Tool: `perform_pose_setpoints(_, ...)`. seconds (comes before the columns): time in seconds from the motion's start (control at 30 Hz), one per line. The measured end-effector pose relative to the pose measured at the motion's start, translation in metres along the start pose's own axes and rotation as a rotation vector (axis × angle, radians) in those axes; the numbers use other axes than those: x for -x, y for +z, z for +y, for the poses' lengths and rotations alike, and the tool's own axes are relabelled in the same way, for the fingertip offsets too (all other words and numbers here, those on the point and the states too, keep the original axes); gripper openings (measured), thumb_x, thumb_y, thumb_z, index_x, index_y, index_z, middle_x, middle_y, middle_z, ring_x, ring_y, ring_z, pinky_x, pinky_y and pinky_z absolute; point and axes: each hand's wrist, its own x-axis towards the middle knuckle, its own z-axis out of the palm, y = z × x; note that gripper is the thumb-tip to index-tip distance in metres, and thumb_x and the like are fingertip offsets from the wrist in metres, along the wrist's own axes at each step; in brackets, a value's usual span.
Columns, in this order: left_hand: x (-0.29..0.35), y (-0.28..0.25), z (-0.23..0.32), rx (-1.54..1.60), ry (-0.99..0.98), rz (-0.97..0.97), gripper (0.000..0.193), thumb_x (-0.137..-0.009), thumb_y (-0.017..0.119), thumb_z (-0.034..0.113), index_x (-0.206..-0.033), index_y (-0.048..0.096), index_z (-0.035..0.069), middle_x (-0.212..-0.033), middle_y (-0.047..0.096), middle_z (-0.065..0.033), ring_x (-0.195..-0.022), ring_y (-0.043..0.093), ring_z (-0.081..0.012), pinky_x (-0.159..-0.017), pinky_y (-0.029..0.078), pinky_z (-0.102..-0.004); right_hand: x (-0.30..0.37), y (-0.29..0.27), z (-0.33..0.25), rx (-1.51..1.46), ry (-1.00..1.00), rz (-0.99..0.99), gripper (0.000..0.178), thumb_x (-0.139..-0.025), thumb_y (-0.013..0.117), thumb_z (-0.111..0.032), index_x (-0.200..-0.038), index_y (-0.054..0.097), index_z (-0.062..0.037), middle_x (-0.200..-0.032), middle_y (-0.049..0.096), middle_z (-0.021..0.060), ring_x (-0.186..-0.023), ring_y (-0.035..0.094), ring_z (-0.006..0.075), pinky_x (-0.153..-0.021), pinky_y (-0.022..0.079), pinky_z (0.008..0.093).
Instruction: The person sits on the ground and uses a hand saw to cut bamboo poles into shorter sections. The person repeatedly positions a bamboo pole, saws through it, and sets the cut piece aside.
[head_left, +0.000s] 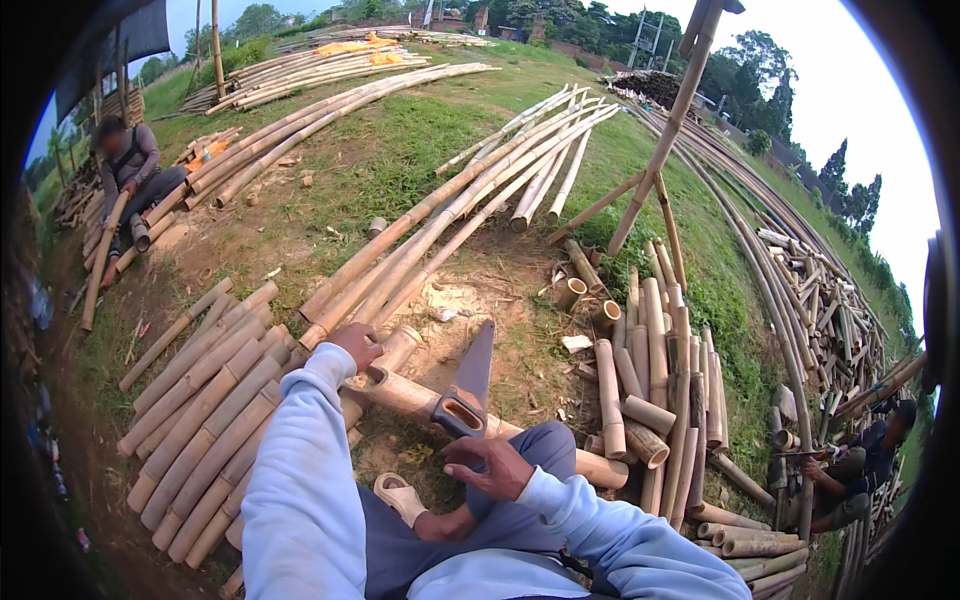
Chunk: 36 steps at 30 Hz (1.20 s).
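My left hand (357,346) reaches forward, fingers curled over bamboo at the near ends of several long bamboo poles (420,240); its fingertips are partly hidden. A handsaw (474,375) with a dark, orange-edged handle leans against a thick bamboo pole (412,393) lying crosswise before me, blade pointing up and away. This pole has a notch cut near its left end and runs under my bent right leg. Just below the saw handle, my right hand (490,467) hovers near my knee, its fingers loosely apart and holding nothing.
Cut bamboo lengths (215,420) lie in rows at left; more short pieces (660,370) are stacked at right. A leaning post (668,130) stands ahead on braces. One person (140,180) sits at far left with bamboo, another (875,465) at far right. Sawdust (455,300) covers the ground ahead.
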Motion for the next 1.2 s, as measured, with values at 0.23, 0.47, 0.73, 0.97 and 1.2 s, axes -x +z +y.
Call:
perform_pose_setpoints(0.23,-0.003,-0.022,-0.029,0.025,-0.064,0.082,0.043,-0.081,0.071,0.038,-0.114,0.072,0.010,-0.117,0.069,-0.0191,-0.109,0.066,-0.0343,-0.100,0.050,-0.0404,-0.046,0.049,-0.143,-0.227,-0.564,-0.310,0.029,-0.094,0.067,-0.030,-0.102,0.061,-0.0030,-0.090,0.065,0.0131,-0.082,0.065,0.0310,-0.072,0.051,0.0415)
perform_pose_setpoints(0.47,-0.001,-0.021,-0.060,0.038,-0.049,0.096,0.042,-0.079,0.071,0.035,-0.111,0.073,0.009,-0.115,0.070,-0.0197,-0.108,0.067,-0.0348,-0.099,0.051,-0.0395,-0.050,0.104,-0.163,-0.215,-0.541,-0.387,0.031,-0.096,0.066,-0.034,-0.102,0.060,-0.0037,-0.084,0.065,0.0126,-0.076,0.065,0.0315,-0.067,0.050,0.0403)
perform_pose_setpoints(0.73,-0.001,-0.022,-0.069,0.071,-0.065,0.115,0.043,-0.077,0.071,0.037,-0.111,0.073,0.010,-0.119,0.069,-0.0199,-0.111,0.065,-0.0346,-0.100,0.050,-0.0392,-0.051,0.114,-0.163,-0.292,-0.275,-0.346,0.032,-0.098,0.065,-0.034,-0.098,0.058,-0.0024,-0.072,0.061,0.0115,-0.065,0.062,0.0241,-0.062,0.046,0.0376)
perform_pose_setpoints(0.97,-0.016,-0.011,-0.068,0.113,-0.067,0.098,0.041,-0.077,0.071,0.035,-0.110,0.073,0.011,-0.116,0.070,-0.0190,-0.110,0.066,-0.0336,-0.099,0.050,-0.0394,-0.053,0.114,-0.148,-0.556,-0.307,-0.344,0.020,-0.095,0.068,-0.019,-0.095,0.059,-0.0009,-0.083,0.059,0.0098,-0.076,0.057,0.0202,-0.073,0.046,0.0336)
perform_pose_setpoints(1.2,-0.005,-0.012,-0.079,0.026,-0.198,0.076,0.038,-0.082,0.067,0.032,-0.110,0.072,0.007,-0.107,0.073,-0.0175,-0.102,0.069,-0.0329,-0.090,0.053,-0.0423,-0.036,0.093,-0.163,-1.021,-0.153,-0.312,0.010,-0.091,0.068,0.004,-0.099,0.062,0.0050,-0.105,0.067,0.0212,-0.097,0.065,0.0231,-0.081,0.049,0.0299)
